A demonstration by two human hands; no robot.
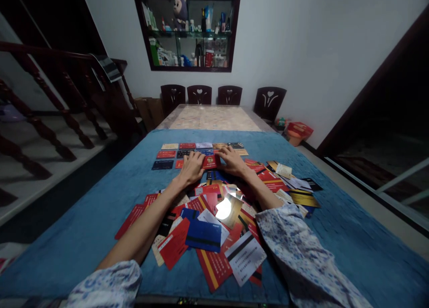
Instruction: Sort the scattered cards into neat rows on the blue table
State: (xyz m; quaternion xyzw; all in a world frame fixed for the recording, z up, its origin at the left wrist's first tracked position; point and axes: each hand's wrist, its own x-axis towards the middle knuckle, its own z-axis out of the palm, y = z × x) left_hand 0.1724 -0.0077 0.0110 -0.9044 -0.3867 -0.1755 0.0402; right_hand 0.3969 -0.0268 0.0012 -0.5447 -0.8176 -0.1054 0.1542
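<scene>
Both hands reach over a heap of loose cards to a red card [211, 162] with a gold emblem. My left hand [193, 166] has its fingers on the card's left edge, and my right hand [232, 160] has its fingers on the right edge. Beyond them lie cards in rows, among them a cream card [170, 146], a red card [166, 154] and a dark card [162, 165]. Under my forearms the heap spreads out, with a blue card [203, 234] and a white card with a black stripe [246, 258] near the front.
A blue cloth [134, 174] covers the near part of the table, and the bare marbled tabletop [216, 118] shows beyond. Several dark chairs [199, 94] stand at the far end. More cards, one of them gold [304, 198], lie to the right.
</scene>
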